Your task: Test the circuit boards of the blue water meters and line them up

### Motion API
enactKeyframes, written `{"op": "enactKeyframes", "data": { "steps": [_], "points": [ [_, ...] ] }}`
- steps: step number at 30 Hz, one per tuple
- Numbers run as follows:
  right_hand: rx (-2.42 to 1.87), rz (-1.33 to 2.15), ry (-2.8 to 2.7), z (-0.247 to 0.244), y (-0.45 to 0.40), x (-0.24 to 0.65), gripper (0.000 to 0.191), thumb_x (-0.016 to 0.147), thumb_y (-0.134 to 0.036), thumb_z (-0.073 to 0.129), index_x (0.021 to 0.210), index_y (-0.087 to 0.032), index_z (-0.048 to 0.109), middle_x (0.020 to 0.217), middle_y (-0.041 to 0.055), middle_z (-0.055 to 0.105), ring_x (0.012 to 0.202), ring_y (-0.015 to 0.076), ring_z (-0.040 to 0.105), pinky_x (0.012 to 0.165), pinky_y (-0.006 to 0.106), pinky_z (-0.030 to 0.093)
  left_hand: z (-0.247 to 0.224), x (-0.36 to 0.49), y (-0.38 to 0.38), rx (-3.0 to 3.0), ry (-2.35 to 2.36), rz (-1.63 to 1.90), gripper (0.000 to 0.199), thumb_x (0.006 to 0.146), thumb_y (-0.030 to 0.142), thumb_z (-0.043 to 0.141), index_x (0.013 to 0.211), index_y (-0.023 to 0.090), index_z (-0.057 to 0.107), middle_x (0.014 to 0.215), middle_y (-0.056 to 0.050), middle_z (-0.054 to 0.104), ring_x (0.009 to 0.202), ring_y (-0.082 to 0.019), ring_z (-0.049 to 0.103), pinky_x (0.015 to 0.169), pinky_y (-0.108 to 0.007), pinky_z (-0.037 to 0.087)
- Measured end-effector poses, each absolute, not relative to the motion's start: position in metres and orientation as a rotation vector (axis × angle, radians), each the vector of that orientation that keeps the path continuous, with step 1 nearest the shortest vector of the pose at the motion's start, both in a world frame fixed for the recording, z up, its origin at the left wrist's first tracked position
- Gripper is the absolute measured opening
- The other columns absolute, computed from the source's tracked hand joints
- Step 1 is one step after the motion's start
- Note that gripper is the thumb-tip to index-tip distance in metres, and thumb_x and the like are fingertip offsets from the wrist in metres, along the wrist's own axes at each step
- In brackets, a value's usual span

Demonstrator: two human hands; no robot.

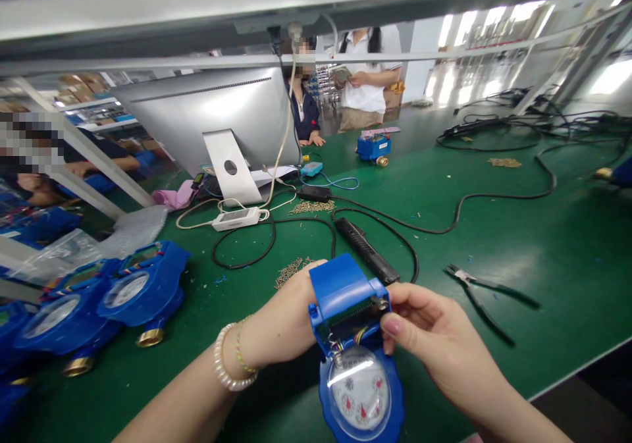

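Observation:
A blue water meter is held up in front of me, its round white dial with red pointers facing me. Above the dial, its blue lid stands raised over a compartment with a dark part and thin coloured wires. My left hand grips the housing from the left; its fingertips are hidden behind the meter. On the right side, my right hand has thumb and fingers closed on the housing edge, near a small metal screw head. Whether those fingers also hold a small part cannot be made out.
Cutting pliers lie at right. A black electric screwdriver and a pile of small screws are behind the meter. More blue meters stand at left. Cables and a monitor are farther back; people are beyond.

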State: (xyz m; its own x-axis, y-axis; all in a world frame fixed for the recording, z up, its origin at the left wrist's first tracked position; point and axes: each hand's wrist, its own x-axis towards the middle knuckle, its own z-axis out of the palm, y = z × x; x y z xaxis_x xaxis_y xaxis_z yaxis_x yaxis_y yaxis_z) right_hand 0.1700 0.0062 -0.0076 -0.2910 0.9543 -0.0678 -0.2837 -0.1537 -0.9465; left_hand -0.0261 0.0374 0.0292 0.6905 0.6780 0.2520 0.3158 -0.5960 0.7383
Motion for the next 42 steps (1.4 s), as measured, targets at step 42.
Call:
{"op": "enactKeyframes", "data": {
  "steps": [42],
  "points": [
    [-0.857,1.723,-0.935,-0.019,0.012,0.170,0.028,0.069,-0.033,0.081,0.085,-0.014,0.067,0.060,0.0004,0.062,0.050,0.0085,0.056,0.050,0.019,0.048,0.017,-0.029,0.050,1.866,0.631,0.632,0.044,0.085,0.048,0.060,0.116,0.017,0.054,0.102,-0.009,0.064,0.090,-0.021,0.062,0.085,-0.035,0.050]
  ]
}}
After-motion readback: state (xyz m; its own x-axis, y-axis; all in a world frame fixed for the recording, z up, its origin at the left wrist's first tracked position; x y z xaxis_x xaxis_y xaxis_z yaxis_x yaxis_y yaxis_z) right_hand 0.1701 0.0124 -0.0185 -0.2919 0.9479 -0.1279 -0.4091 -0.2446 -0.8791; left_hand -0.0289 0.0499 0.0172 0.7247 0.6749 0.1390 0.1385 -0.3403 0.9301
